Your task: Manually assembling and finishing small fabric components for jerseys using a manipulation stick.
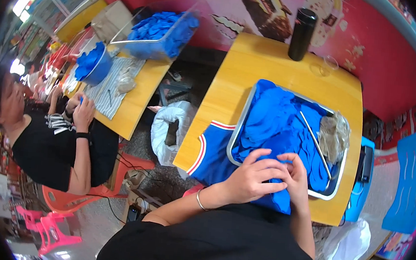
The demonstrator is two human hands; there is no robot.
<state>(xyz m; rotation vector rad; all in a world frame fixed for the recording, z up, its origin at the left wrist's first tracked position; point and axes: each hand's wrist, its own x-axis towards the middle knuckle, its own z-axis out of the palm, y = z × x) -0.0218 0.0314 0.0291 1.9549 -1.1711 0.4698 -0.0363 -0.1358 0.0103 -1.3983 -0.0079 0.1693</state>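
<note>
Blue cloth (277,202) lies at six o'clock below your curled left hand (252,181) and right hand (296,179); their overlap hides its upper part, so I can't tell whether either grips it.

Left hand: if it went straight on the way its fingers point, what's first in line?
Most likely the right hand, close ahead of the left hand; whether they touch is unclear. Behind it lie blue pieces in the tray, depth uncertain.
</note>
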